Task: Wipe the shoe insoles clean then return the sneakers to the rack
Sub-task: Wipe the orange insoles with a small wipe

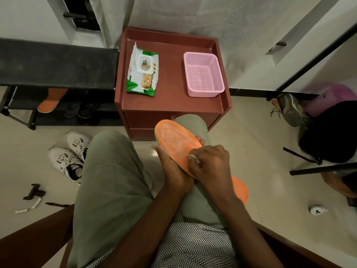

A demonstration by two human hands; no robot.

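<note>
Insole (176, 146) rests across the lap: left hand (173, 169) grips its edge steady; right hand (210, 163) fingers pinch a wipe (193, 158), scrubbing toward 11 o'clock.

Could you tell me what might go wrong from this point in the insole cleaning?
The second orange insole lies loose on the right thigh, partly under the right hand, and could slide to the floor. The wipe is bunched small in that hand, so parts of the held insole, supported by the left hand, may get missed.
</note>
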